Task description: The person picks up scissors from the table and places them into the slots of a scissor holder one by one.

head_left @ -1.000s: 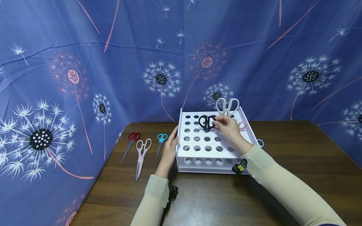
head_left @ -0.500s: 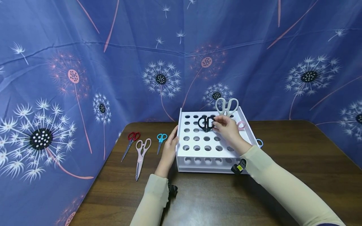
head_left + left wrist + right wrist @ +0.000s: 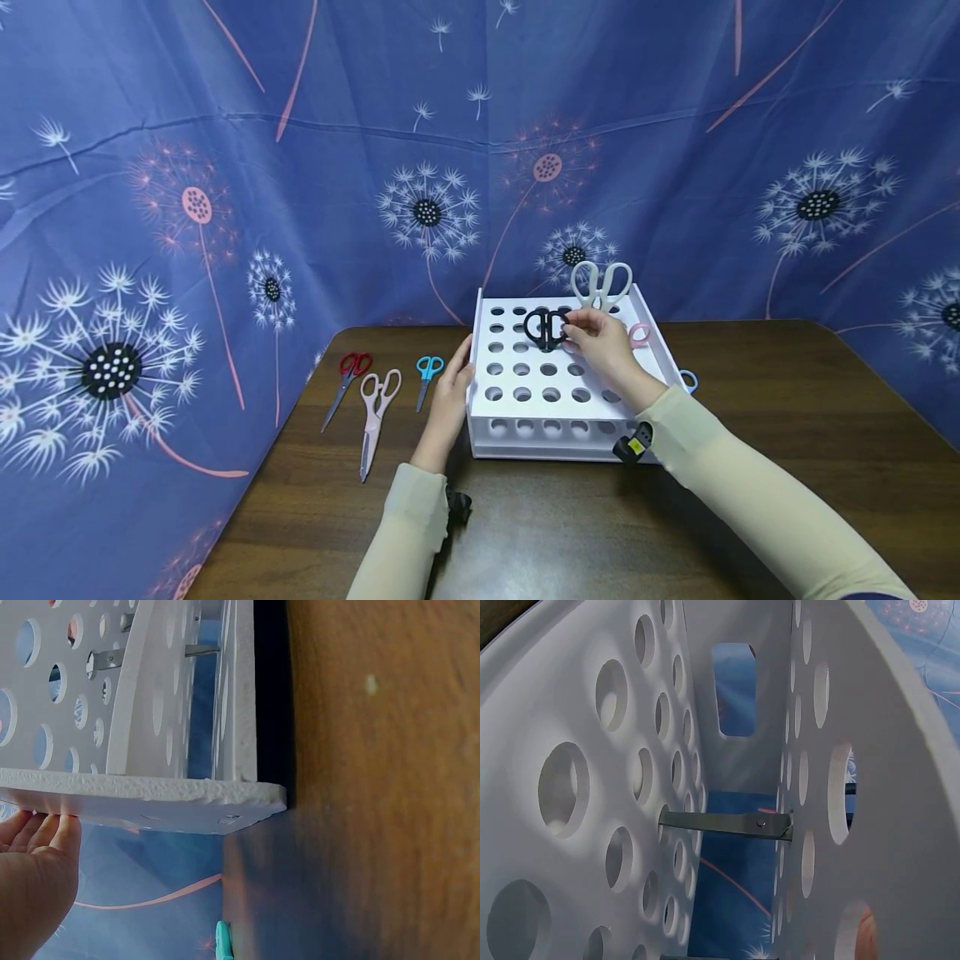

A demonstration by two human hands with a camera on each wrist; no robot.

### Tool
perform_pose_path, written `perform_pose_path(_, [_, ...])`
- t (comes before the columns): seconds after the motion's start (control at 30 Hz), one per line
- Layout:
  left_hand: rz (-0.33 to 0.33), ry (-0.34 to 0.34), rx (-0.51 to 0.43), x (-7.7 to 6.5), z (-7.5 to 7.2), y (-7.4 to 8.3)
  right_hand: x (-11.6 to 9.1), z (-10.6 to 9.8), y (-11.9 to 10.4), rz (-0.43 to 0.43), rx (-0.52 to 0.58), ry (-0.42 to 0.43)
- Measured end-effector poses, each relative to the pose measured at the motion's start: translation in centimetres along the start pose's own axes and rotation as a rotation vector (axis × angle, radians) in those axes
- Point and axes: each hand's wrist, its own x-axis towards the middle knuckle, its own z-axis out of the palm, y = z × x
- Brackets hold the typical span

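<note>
My right hand (image 3: pixel 603 343) pinches the right loop of black-handled scissors (image 3: pixel 545 329), which stand upright in a hole of the white rack (image 3: pixel 536 407). In the right wrist view, a metal scissor blade (image 3: pixel 727 823) passes between the rack's two perforated layers. My left hand (image 3: pixel 447 400) rests against the rack's left side; in the left wrist view its extended fingers (image 3: pixel 66 834) touch the side panel. White-handled scissors (image 3: pixel 601 283) stand at the rack's back, beyond my right hand. A pink scissor loop (image 3: pixel 640 334) shows to the right of that hand.
On the table (image 3: pixel 525 533), left of the rack, lie red-handled scissors (image 3: pixel 355 364), pale pink scissors (image 3: pixel 372 423) and turquoise-handled scissors (image 3: pixel 429 368). A light blue loop (image 3: pixel 689 381) sticks out past the rack's right side. A blue dandelion-print cloth (image 3: pixel 660 183) hangs behind.
</note>
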Motion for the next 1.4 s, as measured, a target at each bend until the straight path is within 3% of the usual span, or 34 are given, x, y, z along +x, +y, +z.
perform_pose_path(0.1, [-0.012,-0.009,0.0,0.0,0.0,0.4,0.0,0.0,0.0,-0.003,0.002,0.002])
perform_pose_path(0.33, [-0.016,-0.021,0.027,-1.3,0.4,3.3,0.1,0.0,0.1,-0.003,-0.004,0.011])
perform_pose_path(0.43, [-0.009,-0.021,0.028,-1.2,0.3,3.1,0.1,0.0,0.0,-0.008,-0.008,0.013])
perform_pose_path(0.67, [-0.003,-0.001,0.005,-0.1,0.0,0.4,0.1,0.0,0.0,-0.008,-0.017,0.012])
perform_pose_path(0.87, [0.008,0.016,0.007,-0.3,0.1,-0.2,0.1,-0.1,0.2,-0.002,-0.017,0.0])
perform_pose_path(1.03, [0.01,0.013,0.003,-0.3,0.0,-0.3,0.0,-0.5,0.1,-0.056,-0.124,0.002])
perform_pose_path(1.2, [-0.007,-0.001,-0.001,-0.3,0.0,0.0,0.2,-1.3,-0.4,-0.126,-0.159,-0.005])
perform_pose_path(1.4, [0.014,-0.021,0.031,-0.9,0.2,2.2,0.2,-2.1,-1.7,-0.133,-0.151,-0.03])
